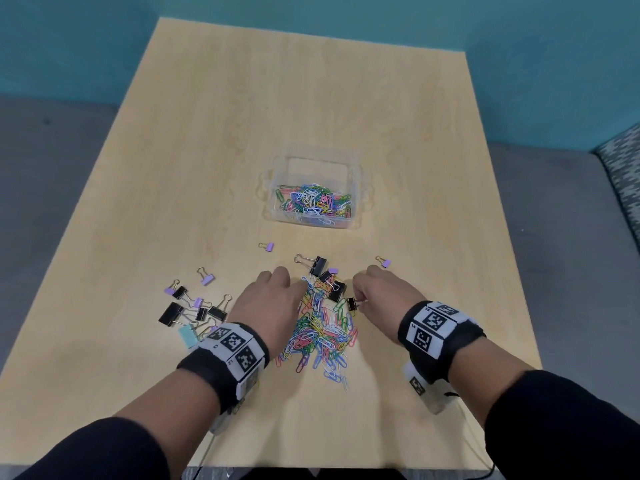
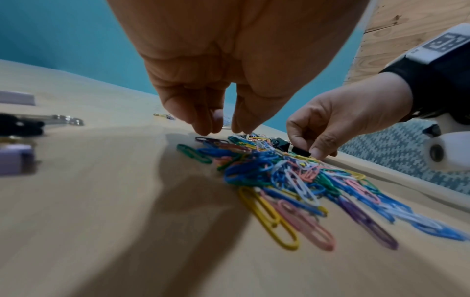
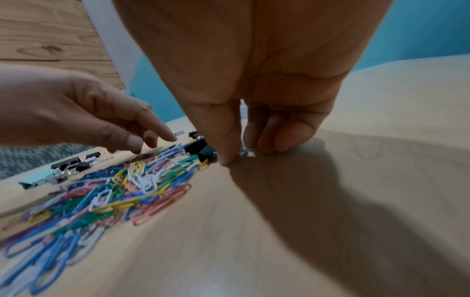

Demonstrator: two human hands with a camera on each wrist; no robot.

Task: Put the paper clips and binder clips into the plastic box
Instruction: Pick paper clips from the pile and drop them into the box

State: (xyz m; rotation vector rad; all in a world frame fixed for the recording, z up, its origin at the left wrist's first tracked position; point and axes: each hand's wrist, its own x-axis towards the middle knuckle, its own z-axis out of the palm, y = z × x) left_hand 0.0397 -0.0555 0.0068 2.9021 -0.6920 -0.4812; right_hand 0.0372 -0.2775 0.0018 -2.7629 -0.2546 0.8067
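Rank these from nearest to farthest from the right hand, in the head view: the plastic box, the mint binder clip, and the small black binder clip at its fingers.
1. Small black binder clip: at the right hand fingertips.
2. Plastic box: ahead, slightly left.
3. Mint binder clip: far left, past the left hand.

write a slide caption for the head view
Both hands work a pile of coloured paper clips; right hand pinches a small black binder clip, plastic box beyond already part-filled.

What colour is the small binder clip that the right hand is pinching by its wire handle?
Black: the small binder clip in the right hand has a black body, clearest in the head view.
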